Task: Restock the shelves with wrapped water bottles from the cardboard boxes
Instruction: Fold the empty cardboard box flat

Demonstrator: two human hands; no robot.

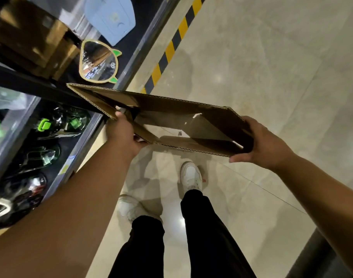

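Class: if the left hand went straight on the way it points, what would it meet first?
The cardboard box that the left hand grips; beyond it probably the shelf edge, though depth is unclear.

One cardboard box [171, 109], two hands: left hand [121, 135], right hand [264, 143]; two white shoes [191, 175], one cat-eared mirror [97, 61], one pale blue panel [111, 17], at least three wrapped bottles [41, 155] on one shelf [85, 137], others too blurred to count.
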